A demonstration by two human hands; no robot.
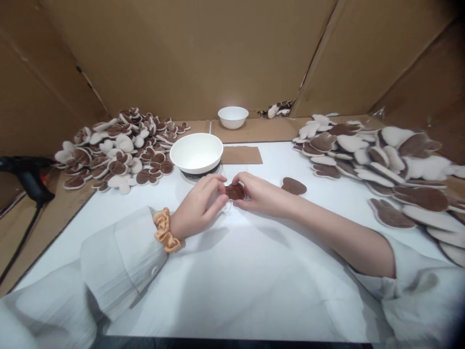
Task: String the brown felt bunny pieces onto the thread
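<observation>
A small brown plush piece (235, 192) is pinched between my two hands at the middle of the white board. My left hand (199, 203), with a yellow scrunchie (166, 230) at the wrist, grips its left edge with bent fingers. From the other side my right hand (262, 194) holds its right edge between thumb and fingers. Thin pale loops, perhaps thread, show just beneath the piece. Another brown plush piece (293, 186) lies flat to the right of my right hand. Just beyond my left hand stands a white bowl (196, 151) with a black striped base.
Brown and white plush pieces are heaped at left (119, 145), and bunny-shaped ones at right (363, 150). A smaller white bowl (233, 118) stands at the back, near a cardboard strip (241, 155). A black glue gun (32, 179) with a cable is far left. Cardboard walls (189, 53) surround the board.
</observation>
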